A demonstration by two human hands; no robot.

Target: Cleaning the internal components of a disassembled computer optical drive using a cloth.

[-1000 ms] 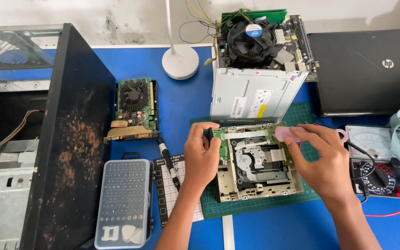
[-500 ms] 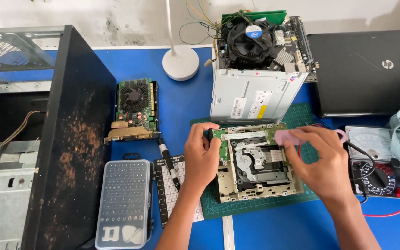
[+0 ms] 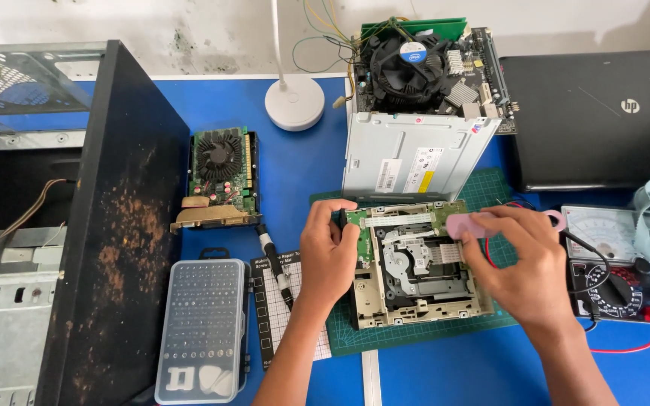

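An opened optical drive (image 3: 415, 271) with its metal mechanism and green circuit board exposed lies on a green cutting mat (image 3: 490, 192). My left hand (image 3: 329, 252) grips the drive's left edge, fingers curled over the board's corner. My right hand (image 3: 524, 263) is over the drive's right side and pinches a pink plastic pry tool (image 3: 469, 224), whose flat end points at the white ribbon cable on the board. The tool's ring end sticks out to the right of my fingers.
A drive cover (image 3: 411, 158) and a motherboard with fan (image 3: 423, 68) stand behind the mat. A graphics card (image 3: 220, 177), screwdriver (image 3: 274, 259), bit case (image 3: 201, 331) and black PC case (image 3: 114, 225) lie left. A multimeter (image 3: 611, 263) and closed laptop (image 3: 596, 120) sit right.
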